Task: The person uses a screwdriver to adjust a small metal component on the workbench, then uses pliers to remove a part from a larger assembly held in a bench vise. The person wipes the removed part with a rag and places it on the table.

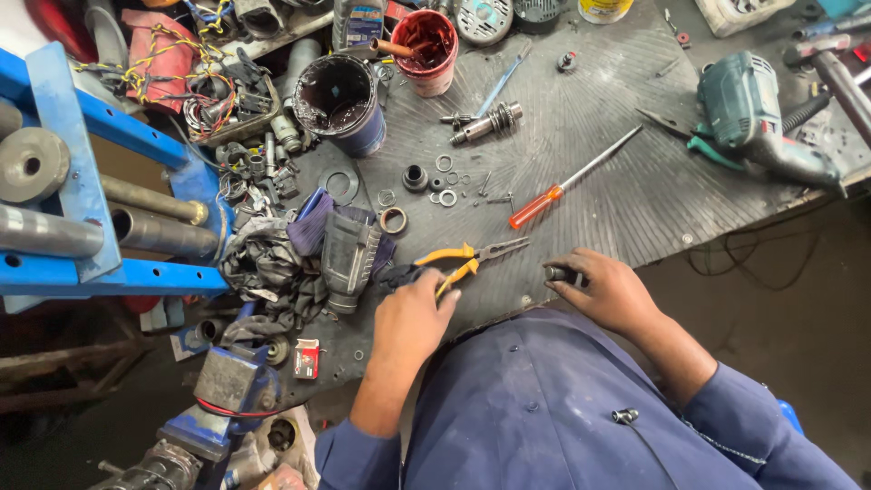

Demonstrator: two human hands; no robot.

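Observation:
My left hand (pixel 410 318) grips the orange-yellow handles of a pair of needle-nose pliers (pixel 472 257), whose jaws point right over the dark ribbed workbench (pixel 599 118). My right hand (pixel 608 289) is closed around a small dark cylindrical metal part (pixel 555 272) near the bench's front edge. An orange-handled screwdriver (pixel 567 181) lies just beyond both hands. A grey tool housing (pixel 347 259) rests on dark rags left of the pliers.
Washers and small rings (pixel 445 186) lie scattered mid-bench beside a geared shaft (pixel 485 122). A dark blue pot (pixel 340 100) and a red pot (pixel 426 45) stand at the back. A green power drill (pixel 753 113) lies at right. A blue metal frame (pixel 100 191) stands at left.

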